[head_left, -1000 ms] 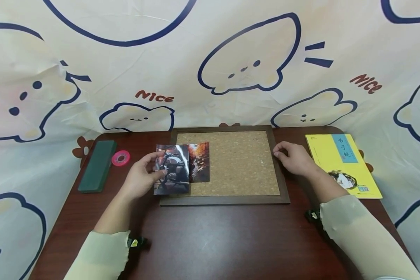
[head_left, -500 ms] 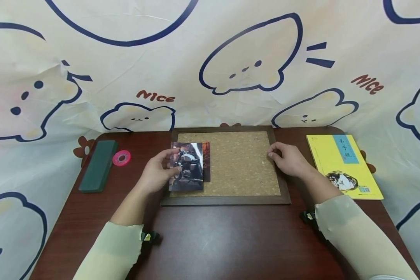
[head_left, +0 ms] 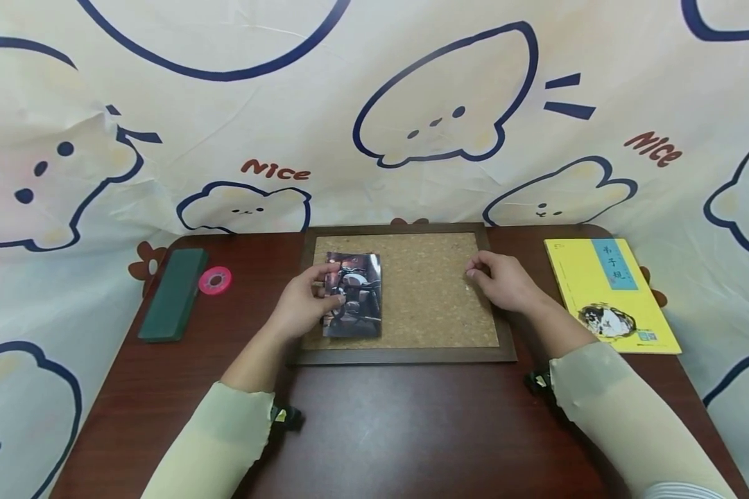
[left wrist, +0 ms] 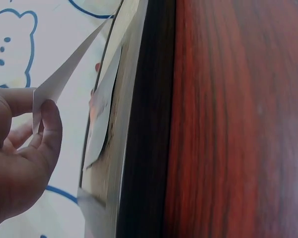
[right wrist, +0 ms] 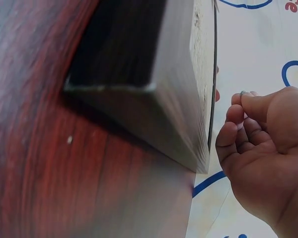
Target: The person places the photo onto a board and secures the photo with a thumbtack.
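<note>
My left hand pinches a glossy photo by its left edge, thumb in front. In the left wrist view the photo is lifted clear of the framed corkboard. Another photo lies against the cork there; in the head view the held one covers it. My right hand hovers over the corkboard's right part. Between its thumb and index finger it pinches a tiny greyish piece, perhaps a pin, too small to make out. Its other fingers are curled in.
At the left of the dark wooden table lie a green case and a pink ring-shaped roll. A yellow book lies at the right. A cartoon-printed cloth hangs behind the table.
My left hand has carried its photo rightward over the cork, until it covers the other photo. My right hand has moved left from the frame's right edge to above the cork.
</note>
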The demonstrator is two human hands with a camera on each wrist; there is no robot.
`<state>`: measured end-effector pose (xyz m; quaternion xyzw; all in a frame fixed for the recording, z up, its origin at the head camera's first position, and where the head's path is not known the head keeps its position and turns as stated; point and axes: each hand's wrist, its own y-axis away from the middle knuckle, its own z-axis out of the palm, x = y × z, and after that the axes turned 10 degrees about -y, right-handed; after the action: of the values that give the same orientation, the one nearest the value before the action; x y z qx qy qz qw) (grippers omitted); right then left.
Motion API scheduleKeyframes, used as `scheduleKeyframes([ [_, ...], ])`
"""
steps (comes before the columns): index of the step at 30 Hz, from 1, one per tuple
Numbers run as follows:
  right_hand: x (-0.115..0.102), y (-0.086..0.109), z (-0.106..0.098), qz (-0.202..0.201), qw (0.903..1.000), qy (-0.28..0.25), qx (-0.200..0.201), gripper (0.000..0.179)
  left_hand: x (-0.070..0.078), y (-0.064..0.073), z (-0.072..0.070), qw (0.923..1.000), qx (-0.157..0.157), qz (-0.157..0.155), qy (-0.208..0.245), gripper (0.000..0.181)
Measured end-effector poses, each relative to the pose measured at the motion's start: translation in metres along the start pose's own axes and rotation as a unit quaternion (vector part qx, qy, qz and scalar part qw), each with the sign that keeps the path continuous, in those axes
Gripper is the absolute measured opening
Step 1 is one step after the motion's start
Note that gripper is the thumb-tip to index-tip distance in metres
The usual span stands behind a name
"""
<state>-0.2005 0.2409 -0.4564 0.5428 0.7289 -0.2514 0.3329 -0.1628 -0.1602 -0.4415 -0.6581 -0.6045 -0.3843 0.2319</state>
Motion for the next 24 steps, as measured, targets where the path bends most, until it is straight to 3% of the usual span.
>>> scheduleKeyframes([
  [13, -0.006, -0.009, 0.009, -0.011, 0.9999, -0.002, -0.003, 0.012, 0.015, -0.016, 0.023, 0.9998, -0.008, 0.020, -0.001, 0.061],
  [24, -0.016, -0.019, 0.015, -0.007, 0.9994, 0.001, -0.035, 0.012, 0.022, -0.029, 0.041, 0.9998, -0.013, 0.006, -0.016, 0.061],
])
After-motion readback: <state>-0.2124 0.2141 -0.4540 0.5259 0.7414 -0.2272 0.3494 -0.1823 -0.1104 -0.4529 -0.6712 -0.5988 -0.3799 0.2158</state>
